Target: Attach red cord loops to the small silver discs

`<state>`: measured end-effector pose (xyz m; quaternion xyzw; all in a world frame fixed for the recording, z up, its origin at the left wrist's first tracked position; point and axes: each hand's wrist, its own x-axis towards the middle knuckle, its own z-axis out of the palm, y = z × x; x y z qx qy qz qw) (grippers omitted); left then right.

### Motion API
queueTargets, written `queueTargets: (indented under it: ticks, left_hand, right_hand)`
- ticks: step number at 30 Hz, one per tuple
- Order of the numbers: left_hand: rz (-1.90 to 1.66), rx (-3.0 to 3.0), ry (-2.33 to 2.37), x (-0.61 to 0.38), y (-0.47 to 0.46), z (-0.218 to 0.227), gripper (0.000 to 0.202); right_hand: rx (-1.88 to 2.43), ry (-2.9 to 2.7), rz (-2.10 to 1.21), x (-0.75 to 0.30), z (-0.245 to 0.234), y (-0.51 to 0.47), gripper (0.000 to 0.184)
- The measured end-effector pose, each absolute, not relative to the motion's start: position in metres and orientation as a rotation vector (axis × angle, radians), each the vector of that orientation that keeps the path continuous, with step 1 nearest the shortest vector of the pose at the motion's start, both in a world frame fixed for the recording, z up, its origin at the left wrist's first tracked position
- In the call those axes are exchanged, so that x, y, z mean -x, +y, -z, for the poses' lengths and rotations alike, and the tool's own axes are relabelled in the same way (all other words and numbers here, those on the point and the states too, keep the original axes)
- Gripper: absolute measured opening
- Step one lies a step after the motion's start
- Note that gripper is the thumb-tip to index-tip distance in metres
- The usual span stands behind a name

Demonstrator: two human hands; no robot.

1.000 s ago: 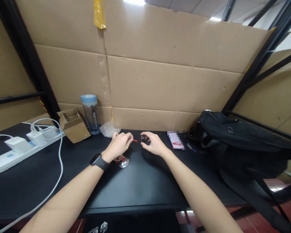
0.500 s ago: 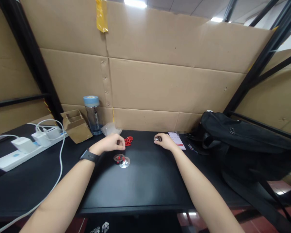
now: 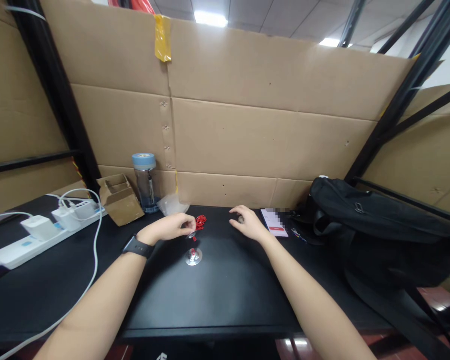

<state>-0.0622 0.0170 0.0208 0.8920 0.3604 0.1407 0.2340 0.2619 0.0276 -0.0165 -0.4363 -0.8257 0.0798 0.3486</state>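
Observation:
My left hand (image 3: 176, 227), with a black watch on its wrist, pinches the edge of a small metal finger cymbal (image 3: 192, 236) that has a red strap. Below it, a second finger cymbal (image 3: 194, 257), shiny with a domed centre and red loop, lies on the black table. A bundle of red cord (image 3: 201, 222) rests just beyond my left fingertips. My right hand (image 3: 248, 224) is over the table with thumb and fingers apart. Between them a small round metal-looking piece (image 3: 241, 219) shows, partly hidden by the hand; its kind is unclear.
At the left are a white power strip (image 3: 18, 250) with chargers and cable, an opened cardboard box (image 3: 122, 202), a blue-lidded bottle (image 3: 146, 185) and a clear plastic bag (image 3: 172, 204). A phone (image 3: 273, 223) and black backpack (image 3: 382, 230) sit right. Cardboard (image 3: 225, 140) walls the back.
The two cymbals lay overlapping; one is now up at my left fingertips, apart from the other. My right fingers have spread from their closed grip. The view has tilted slightly upward.

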Motion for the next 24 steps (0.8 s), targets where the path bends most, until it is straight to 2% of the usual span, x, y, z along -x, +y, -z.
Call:
queueTargets:
  ticks: [5,7,11,16,20,24]
  left_hand:
    - [-0.798,-2.268,0.862,0.039,0.014,-0.012,0.017]
    - [-0.934,-2.201,0.842,0.026,0.013,-0.004,0.016]
    - [-1.104,-2.094,0.863,0.005,0.009,0.007,0.02]
    - [-1.192,-1.98,0.895,-0.003,0.007,0.009,0.024]
    - [-1.224,-1.857,0.867,-0.004,0.009,0.011,0.025]
    - [-1.219,-1.908,0.856,0.0,0.012,0.01,0.02]
  right_hand:
    - [0.873,-2.092,-0.425,-0.204,0.018,-0.007,0.074]
    - [0.82,-2.038,-0.434,-0.19,0.019,-0.015,0.072]
    - [0.837,-1.948,-0.345,-0.183,0.022,-0.018,0.051]
    - [0.831,-1.938,-0.32,-0.184,0.03,-0.013,0.061]
    - [0.834,-1.897,-0.314,-0.18,0.03,-0.013,0.057]
    - [0.834,-1.953,-0.284,-0.182,0.025,-0.014,0.062]
